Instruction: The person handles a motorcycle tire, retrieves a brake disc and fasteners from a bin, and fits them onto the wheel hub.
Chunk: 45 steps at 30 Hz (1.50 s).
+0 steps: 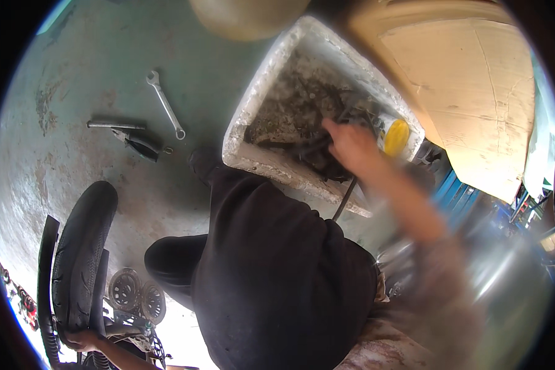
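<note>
My right hand (353, 145) reaches into a white foam box (240, 132), among dark, dirty metal parts (317, 148). One digit is stretched out; the others are partly hidden and blurred. A container with a yellow end (396, 137) lies beside this hand, against the box's right wall. Below the wrist, a thin rod (344, 200) leans over the box's near edge. At the lower left, my left hand (85, 340) is closed around the lower part of a black tyre (83, 259), its fingertips partly hidden.
A combination wrench (165, 103), black-handled pliers (142, 147) and a metal bar (116, 124) lie on the floor left of the box. Round gauges (124, 288) sit beside the tyre. Cardboard (468, 86) stands at the right, and a pale rounded object (246, 15) is behind the box.
</note>
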Tool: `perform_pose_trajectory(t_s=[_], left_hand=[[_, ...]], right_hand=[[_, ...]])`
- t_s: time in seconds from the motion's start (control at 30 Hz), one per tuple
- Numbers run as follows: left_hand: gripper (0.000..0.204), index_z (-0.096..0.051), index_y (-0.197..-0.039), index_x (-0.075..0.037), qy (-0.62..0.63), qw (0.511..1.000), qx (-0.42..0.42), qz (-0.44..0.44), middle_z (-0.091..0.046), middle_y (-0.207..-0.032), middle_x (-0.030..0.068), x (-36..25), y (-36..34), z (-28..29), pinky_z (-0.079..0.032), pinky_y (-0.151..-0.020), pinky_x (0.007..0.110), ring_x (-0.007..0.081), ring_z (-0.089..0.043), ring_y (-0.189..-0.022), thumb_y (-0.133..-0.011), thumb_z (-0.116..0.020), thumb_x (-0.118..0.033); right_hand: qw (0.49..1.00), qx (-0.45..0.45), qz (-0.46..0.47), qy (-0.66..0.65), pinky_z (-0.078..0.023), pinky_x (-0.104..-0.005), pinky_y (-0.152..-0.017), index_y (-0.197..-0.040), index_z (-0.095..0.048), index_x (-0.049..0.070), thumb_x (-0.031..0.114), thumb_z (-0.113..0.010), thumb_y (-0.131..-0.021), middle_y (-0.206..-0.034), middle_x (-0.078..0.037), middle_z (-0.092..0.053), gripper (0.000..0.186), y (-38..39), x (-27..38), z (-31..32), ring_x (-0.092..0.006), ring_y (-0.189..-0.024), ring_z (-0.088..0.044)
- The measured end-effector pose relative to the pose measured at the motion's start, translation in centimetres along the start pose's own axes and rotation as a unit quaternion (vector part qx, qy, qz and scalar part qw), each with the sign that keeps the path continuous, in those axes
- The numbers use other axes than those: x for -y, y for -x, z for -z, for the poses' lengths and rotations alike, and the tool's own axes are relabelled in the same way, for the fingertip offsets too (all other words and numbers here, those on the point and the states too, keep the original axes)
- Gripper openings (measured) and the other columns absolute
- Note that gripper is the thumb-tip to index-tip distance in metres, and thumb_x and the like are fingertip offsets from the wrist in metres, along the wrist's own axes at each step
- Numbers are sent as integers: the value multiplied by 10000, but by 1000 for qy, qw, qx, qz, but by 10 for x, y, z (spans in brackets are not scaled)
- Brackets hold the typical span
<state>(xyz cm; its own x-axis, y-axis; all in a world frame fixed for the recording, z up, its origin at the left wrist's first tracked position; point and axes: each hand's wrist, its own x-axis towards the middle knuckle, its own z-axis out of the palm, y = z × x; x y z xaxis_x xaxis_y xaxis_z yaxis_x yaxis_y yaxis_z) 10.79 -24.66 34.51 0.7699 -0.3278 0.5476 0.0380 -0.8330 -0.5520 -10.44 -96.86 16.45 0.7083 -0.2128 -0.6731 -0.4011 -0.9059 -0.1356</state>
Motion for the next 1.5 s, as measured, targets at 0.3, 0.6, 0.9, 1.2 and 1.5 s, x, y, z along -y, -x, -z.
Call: perform_pose_trajectory(t_s=[0.3,0.6,0.9,1.2,1.5], left_hand=[[230,-599,-1047,-41,71,997,12,33,-621,-1082,157,17,0,-3,-477,-858,454,349,-594,-997,-930,-422,-131],[251,-608,-1066,-47,170,976,28,136,-626,-1081,161,-31,-12,14,-468,-877,440,343,-591,-1007,-934,-425,-157],[411,-478,-1325,-115,-142,968,175,107,-504,-1321,96,20,26,-12,-356,-1043,420,306,-398,-1272,-924,-413,-173],[392,-619,-1084,-20,178,961,12,213,-587,-1085,163,-94,-26,47,-369,-906,417,277,-511,-1025,-941,-393,-308],[507,-604,-1067,46,277,936,-77,202,-562,-1052,162,-155,-28,86,-384,-892,385,258,-505,-1007,-925,-326,-354]], right_hand=[[994,75,-57,-49,-492,-456,-738,-1164,-466,103,225,-687,-771,-892,-156,-644,467,65,-3,-5,-350,-890,-621],[977,171,-118,-55,-488,-480,-760,-1132,-498,66,311,-675,-794,-887,-187,-653,453,85,-2,-3,-369,-866,-630],[991,-11,-111,-67,-469,-465,-821,-1168,-568,44,347,-669,-797,-988,-209,-642,489,38,-35,-14,-397,-923,-602],[985,-72,51,-145,-467,-352,-738,-1160,-601,63,381,-653,-836,-903,-133,-657,457,-8,54,49,-247,-772,-592],[975,-7,127,-179,-448,-297,-641,-1074,-612,59,305,-650,-850,-767,-69,-604,335,-56,72,56,-172,-697,-561]])
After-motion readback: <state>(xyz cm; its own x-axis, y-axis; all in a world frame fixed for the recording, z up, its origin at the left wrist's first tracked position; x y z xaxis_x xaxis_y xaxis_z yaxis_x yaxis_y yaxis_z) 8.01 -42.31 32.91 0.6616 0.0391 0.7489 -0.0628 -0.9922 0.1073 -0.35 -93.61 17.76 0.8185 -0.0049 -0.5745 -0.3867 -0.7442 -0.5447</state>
